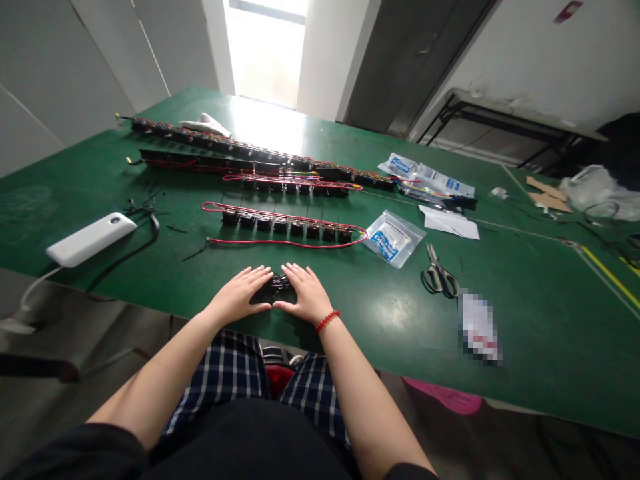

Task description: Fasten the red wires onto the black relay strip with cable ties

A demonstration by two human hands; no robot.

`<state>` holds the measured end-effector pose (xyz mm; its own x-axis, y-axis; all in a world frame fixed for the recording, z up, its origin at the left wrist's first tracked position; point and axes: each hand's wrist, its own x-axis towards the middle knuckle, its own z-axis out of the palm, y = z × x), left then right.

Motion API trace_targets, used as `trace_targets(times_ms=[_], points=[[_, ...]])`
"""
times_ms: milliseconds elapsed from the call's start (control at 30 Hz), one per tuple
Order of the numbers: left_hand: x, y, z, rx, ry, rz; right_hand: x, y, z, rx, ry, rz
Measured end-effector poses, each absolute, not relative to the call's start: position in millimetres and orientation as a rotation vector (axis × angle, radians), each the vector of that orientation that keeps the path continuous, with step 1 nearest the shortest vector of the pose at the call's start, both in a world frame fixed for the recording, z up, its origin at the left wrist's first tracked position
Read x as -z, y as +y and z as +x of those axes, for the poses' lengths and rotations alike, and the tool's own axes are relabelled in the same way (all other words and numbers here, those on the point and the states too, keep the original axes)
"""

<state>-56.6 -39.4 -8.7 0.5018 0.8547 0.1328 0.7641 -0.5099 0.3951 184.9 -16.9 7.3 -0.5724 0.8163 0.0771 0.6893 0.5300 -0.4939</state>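
Near the table's front edge lies a small heap of thin black pieces [279,285], perhaps cut cable ties; their exact kind is hard to make out. My left hand [243,291] curves around its left side with the fingers stretched out. On the right side my right hand [303,291], with a red bead bracelet at the wrist, mirrors it, also open. The thumbs almost meet in front of the heap. Just beyond my hands rests a row of black blocks [285,225] with a red wire [280,244] looped around it.
Long wired black strips [240,147] cross the green table [400,313] farther back. To the left are a white device [93,239] and black scraps [143,208]. A plastic pouch [394,239], scissors [438,272] and a blurred-out packet [479,327] lie to the right.
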Motion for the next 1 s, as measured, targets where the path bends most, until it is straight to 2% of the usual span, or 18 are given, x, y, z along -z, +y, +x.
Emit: trace_targets(times_ms=[233, 467, 600, 767, 1000], points=[[6.8, -29.1, -21.4, -0.550, 1.233, 2.424, -3.7, -17.3, 182.2, -0.590, -2.472, -1.227], [0.6, -30.4, -22.4, -0.756, 1.326, 2.232, -0.7, -21.1, 184.2, -0.486, -2.376, -1.312], [5.9, -30.6, -54.7, -0.952, 1.575, 2.103, -3.9, -25.1, 184.1, -0.362, -2.339, -1.430], [13.6, -13.2, -131.7, -0.718, 1.690, 2.144, -3.6, -25.8, 184.1, -0.346, -2.339, -1.443], [13.7, 34.2, -202.6, -0.770, 2.188, 1.913, -1.8, -25.1, 182.2, -0.302, -2.374, -1.377]])
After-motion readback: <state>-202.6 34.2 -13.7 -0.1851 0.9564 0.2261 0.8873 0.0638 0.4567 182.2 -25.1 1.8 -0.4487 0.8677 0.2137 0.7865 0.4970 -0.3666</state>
